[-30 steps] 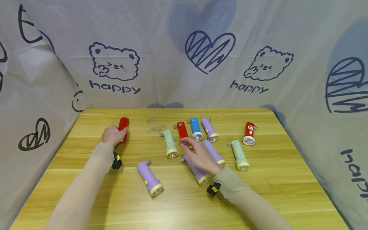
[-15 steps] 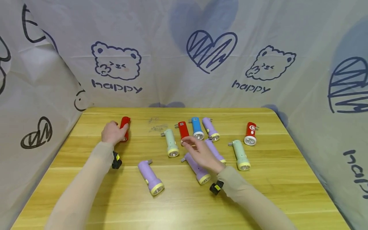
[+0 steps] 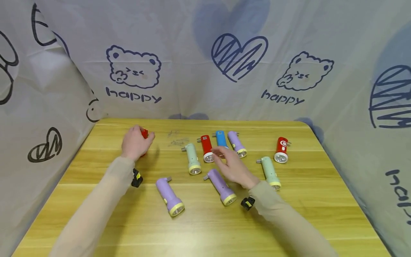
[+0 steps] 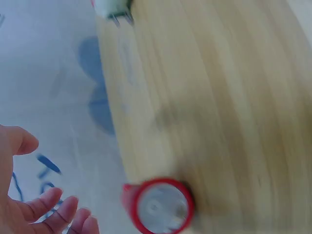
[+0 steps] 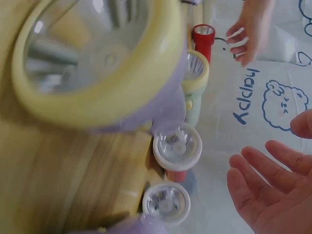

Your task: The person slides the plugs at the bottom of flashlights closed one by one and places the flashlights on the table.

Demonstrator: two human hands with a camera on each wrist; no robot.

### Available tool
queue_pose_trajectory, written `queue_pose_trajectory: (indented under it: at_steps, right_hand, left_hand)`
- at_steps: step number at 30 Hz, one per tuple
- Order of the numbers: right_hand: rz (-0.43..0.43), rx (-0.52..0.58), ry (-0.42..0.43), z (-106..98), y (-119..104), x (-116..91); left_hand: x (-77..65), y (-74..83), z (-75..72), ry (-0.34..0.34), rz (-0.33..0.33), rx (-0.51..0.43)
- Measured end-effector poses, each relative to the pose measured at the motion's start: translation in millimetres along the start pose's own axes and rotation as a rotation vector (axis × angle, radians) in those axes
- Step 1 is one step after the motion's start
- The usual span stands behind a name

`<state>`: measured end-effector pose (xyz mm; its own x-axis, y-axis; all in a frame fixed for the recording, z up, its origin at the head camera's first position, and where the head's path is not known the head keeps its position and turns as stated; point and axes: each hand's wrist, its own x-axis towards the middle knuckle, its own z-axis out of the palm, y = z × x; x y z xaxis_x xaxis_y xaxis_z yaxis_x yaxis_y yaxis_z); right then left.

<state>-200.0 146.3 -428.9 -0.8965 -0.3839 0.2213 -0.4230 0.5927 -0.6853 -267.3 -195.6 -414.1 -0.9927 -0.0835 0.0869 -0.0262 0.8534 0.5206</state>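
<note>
My left hand (image 3: 135, 143) hovers over a red flashlight (image 3: 145, 134) at the table's back left, hiding most of it in the head view. The left wrist view shows the fingers (image 4: 56, 217) spread, apart from that flashlight's red-rimmed lens. My right hand (image 3: 237, 167) is held over the middle group, fingers loosely bent with nothing between them. It overlaps a blue flashlight (image 3: 220, 138). Just left of its fingertips lies a red flashlight with a white rim (image 3: 206, 144). Below it rests a lavender flashlight (image 3: 221, 187), whose yellow rim looms large in the right wrist view.
A mint flashlight (image 3: 192, 159) and a lavender one (image 3: 169, 197) lie between my hands. Another lavender flashlight (image 3: 236, 142) is behind my right hand; a mint one (image 3: 269, 169) and a red one (image 3: 281, 150) lie to the right. Printed cloth (image 3: 183, 71) surrounds the wooden table (image 3: 205, 232).
My left hand has let go of the red flashlight and shifted over it. The right hand has moved slightly right, baring the red flashlight's white rim and covering part of the blue one.
</note>
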Motion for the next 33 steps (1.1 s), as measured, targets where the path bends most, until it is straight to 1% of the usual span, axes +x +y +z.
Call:
queue_pose_trajectory:
  at_steps: [3, 8, 11, 13, 18, 21, 25, 28, 30, 33]
  right_hand:
    - [0.001, -0.060, -0.005, -1.1, 0.1, -2.4]
    - [-0.008, -0.137, -0.021, 1.1, 0.5, -5.1]
    - [-0.023, -0.151, -0.029, 3.7, 0.1, -5.5]
    - [-0.040, -0.162, -0.034, 5.1, -0.9, -5.5]
    - [-0.093, -0.177, -0.046, 7.6, -3.6, -5.2]
    - [-0.117, -0.172, -0.057, 8.8, -4.3, -5.6]
    - [-0.147, -0.173, -0.069, 11.0, -5.5, -6.7]
    - [-0.170, -0.176, -0.068, 12.7, -5.6, -7.6]
    - [-0.182, -0.175, -0.065, 13.6, -5.2, -8.4]
    - [-0.190, -0.164, -0.064, 14.9, -4.5, -9.6]
  left_hand:
    - [-9.4, 9.5, 2.2, -0.028, 0.055, 0.028]
    - [-29.7, 25.2, 4.7, -0.109, 0.110, 0.062]
    - [-40.6, 31.8, 5.3, -0.185, 0.120, 0.081]
    - [-47.3, 35.3, 5.1, -0.242, 0.113, 0.101]
    - [-62.2, 39.0, 4.3, -0.374, 0.107, 0.174]
    - [-71.9, 39.1, 4.6, -0.434, 0.112, 0.200]
    - [-85.9, 36.9, 5.1, -0.496, 0.121, 0.193]
    - [-96.4, 34.9, 4.6, -0.554, 0.149, 0.166]
    - [-102.6, 34.6, 4.2, -0.617, 0.146, 0.124]
    - [-109.5, 35.2, 4.6, -0.717, 0.116, 0.051]
